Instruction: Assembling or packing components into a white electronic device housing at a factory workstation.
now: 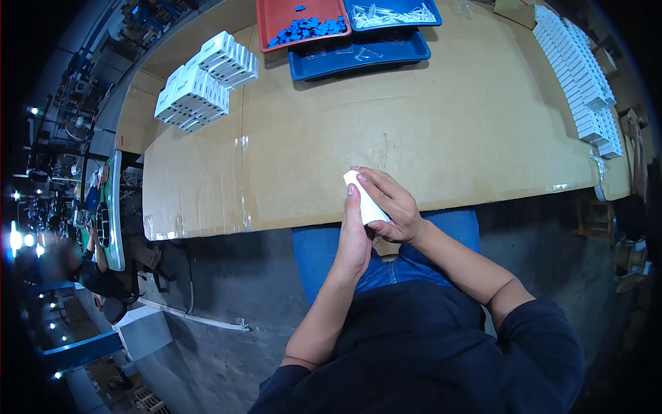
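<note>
Between my two hands, just off the table's near edge, is a white box-shaped plastic piece point(367, 200) held at a tilt. My left hand point(354, 231) grips its left side, with the thumb lying along the upper face. From the right, my right hand point(394, 203) wraps round the same piece, its fingers over the far end and its thumb at the near end. The undersides of the piece and some fingertips are hidden.
Cardboard covers the table point(310, 145). At the back are a red tray point(265, 24) of small blue parts, a blue tray point(436, 21) of white pins and another blue tray point(303, 72). White units are stacked left point(196, 96) and right point(576, 69). A person point(96, 265) works far left.
</note>
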Demonstrator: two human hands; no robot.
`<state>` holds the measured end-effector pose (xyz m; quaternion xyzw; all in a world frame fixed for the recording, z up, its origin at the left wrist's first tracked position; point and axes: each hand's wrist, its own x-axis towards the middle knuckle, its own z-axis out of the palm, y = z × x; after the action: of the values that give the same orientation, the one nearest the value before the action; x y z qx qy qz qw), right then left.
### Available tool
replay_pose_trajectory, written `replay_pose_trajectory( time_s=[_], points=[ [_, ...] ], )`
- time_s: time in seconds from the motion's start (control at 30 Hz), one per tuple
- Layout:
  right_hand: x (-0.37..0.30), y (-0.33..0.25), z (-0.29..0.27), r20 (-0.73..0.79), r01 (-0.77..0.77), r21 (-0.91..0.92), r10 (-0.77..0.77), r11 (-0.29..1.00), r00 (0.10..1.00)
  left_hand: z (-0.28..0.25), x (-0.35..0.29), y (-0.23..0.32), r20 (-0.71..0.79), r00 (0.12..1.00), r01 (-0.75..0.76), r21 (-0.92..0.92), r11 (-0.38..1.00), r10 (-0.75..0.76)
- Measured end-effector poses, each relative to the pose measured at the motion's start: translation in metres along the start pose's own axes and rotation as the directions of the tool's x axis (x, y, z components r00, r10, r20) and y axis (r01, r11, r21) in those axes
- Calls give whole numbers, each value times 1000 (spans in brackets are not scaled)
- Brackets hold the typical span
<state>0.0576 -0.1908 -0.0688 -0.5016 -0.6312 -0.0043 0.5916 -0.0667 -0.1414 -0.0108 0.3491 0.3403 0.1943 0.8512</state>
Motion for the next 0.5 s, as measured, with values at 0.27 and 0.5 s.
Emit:
replay_pose_trajectory(
  time_s=[0.27, 0.5],
  points=[
    [-6, 1, -3, -18, -23, -9, 23, 1000, 1000, 0, 6, -6, 11, 1000, 14, 70, 997, -15],
    [-9, 0, -2, -31, -26, -10, 26, 1000, 999, -3, 6, -9, -14, 999, 31, 17, 999, -30]
  ],
)
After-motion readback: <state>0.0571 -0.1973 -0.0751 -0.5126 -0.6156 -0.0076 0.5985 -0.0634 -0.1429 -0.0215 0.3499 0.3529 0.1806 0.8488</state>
